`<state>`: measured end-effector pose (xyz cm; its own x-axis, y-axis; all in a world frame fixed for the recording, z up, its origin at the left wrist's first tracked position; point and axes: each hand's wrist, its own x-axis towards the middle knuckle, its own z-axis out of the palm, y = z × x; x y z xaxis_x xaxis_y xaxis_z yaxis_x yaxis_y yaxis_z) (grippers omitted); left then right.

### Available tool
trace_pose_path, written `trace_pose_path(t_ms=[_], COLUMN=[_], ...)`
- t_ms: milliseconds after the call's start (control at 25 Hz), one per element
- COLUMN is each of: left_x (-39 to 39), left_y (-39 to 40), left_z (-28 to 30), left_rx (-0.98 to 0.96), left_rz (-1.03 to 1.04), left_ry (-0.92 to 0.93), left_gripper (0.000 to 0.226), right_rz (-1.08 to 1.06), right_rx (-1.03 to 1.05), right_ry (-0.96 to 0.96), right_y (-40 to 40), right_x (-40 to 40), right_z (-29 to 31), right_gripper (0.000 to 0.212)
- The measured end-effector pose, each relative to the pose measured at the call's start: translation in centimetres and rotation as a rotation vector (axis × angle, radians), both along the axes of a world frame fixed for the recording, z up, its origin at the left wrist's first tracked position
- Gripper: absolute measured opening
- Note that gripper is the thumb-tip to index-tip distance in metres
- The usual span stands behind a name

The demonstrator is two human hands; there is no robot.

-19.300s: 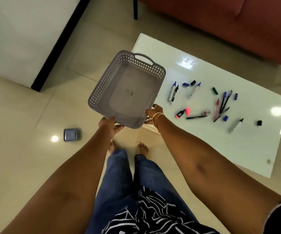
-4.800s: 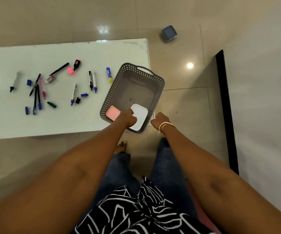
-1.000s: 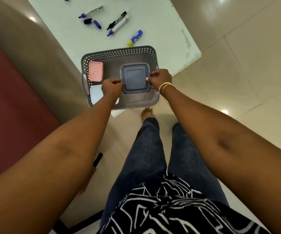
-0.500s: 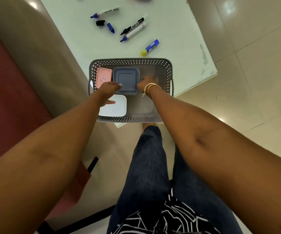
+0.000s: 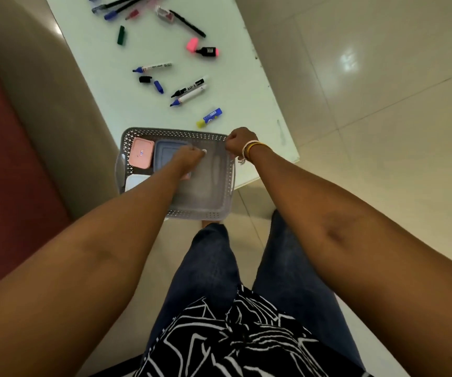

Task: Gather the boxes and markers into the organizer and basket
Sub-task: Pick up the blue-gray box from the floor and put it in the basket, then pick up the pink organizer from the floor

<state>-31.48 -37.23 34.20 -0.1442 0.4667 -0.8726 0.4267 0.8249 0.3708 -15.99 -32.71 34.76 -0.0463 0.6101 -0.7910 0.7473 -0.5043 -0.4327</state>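
A grey perforated basket sits at the near end of the white table, partly overhanging it. Inside lie a pink box, a grey-blue box beside it and a white box, mostly hidden by my forearm. My left hand is a closed fist over the grey-blue box's right edge. My right hand is curled at the basket's far right corner rim. Loose on the table are a blue-and-yellow marker, two white markers and a pink highlighter.
More pens, a green cap and small caps lie farther up the table. A red sofa runs along the left. Tiled floor lies to the right of the table.
Both hands have come off the grey-blue box, which now lies in the basket beside the pink box. My right hand has moved to the basket's far right corner.
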Motion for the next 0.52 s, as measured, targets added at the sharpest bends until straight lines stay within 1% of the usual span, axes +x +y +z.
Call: trace_pose_path(t_ms=[80,200,320,440,520], left_x=[3.7,9.0,15.2,20.7,23.4], left_y=[1.5,4.0,7.0,10.0,11.7], left_z=[0.3,0.4,2.0,3.5,3.9], left_rx=[0.022,0.081,0.089,0.112,0.129], left_rz=[0.022,0.083,0.168,0.195,0.214], left_ry=[0.014,0.025,0.014,0.028,0.024], left_gripper=[0.019,0.02,0.034,0.031,0.026], right_rz=[0.002,0.108,0.17,0.225,0.224], right_rx=[0.029,0.072,0.059,0.087,0.094], right_ry=[-0.005,-0.047,-0.048,-0.022,-0.009], right_y=[1.8,4.5,8.1,11.3,13.4], right_x=[3.6,9.3,15.3,19.7,21.9], right_z=[0.5,1.0,1.1,2.5,3.2], right_gripper=[0.027,0.031,0.028,0.027,0.028])
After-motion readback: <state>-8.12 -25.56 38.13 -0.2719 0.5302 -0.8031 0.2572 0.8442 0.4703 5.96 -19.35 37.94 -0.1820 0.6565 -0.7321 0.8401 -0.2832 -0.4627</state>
